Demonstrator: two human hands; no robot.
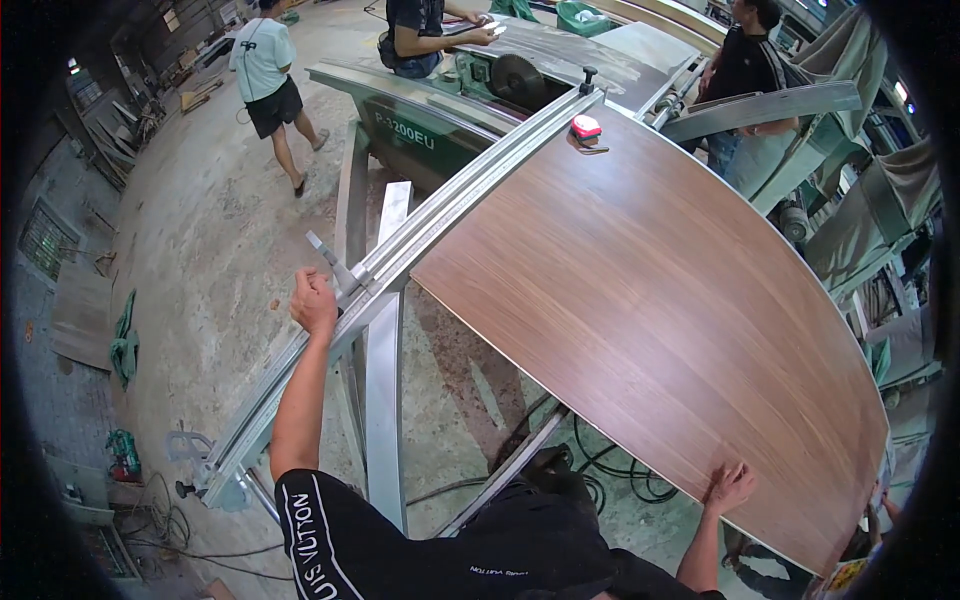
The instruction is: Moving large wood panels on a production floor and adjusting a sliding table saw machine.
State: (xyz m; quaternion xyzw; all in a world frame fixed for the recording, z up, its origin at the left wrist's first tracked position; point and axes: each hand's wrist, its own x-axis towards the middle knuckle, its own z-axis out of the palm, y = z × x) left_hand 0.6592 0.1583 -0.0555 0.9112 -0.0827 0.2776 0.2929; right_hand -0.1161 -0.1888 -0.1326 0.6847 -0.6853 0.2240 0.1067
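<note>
"Against the metal rail (478,188), what's laid?"
"Wood-grain board (640,270). Hands are set apart: left hand (314,300) curled beside the metal stop (342,274), grip unclear; right hand (733,487) rested, unclenched, on the board's near edge."

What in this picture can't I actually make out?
Head view: whether the left hand grips anything; the hand itself hides its palm.
Head view: the underside of the brown panel; its top face covers it.
Head view: the upper head of the co-worker in black at top centre; the picture's edge cuts it off.
Head view: any fine marks on the silver rail; too small.
</note>
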